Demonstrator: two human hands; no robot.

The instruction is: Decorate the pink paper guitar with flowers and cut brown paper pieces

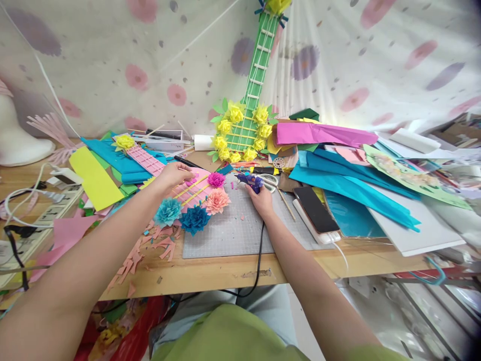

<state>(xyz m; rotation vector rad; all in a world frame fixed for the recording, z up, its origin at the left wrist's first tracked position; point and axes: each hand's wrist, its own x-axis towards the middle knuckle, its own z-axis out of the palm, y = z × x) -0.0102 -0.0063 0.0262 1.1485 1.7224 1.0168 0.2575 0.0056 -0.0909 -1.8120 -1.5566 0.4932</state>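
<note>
My left hand [175, 174] rests, fingers curled, on the body of a pink paper guitar [191, 193] lying on the wooden table [225, 273]. Paper flowers ring its edge: magenta [216, 179], peach [217, 200], dark blue [194, 219] and light blue [167, 211]. My right hand [260, 198] grips a blue glue gun [250, 181], its nozzle pointing left toward the magenta flower. The gun's black cord [259, 250] runs down over the table's front edge. Both hands sit over a grey cutting mat [240, 230].
A green paper guitar [250, 108] with yellow flowers leans on the flowered curtain behind. Scissors [271, 181], a phone [314, 209] on a white pack, teal and pink paper sheets lie right. Power strip [45, 215], cables, yellow sheet [95, 180] and pink scraps lie left.
</note>
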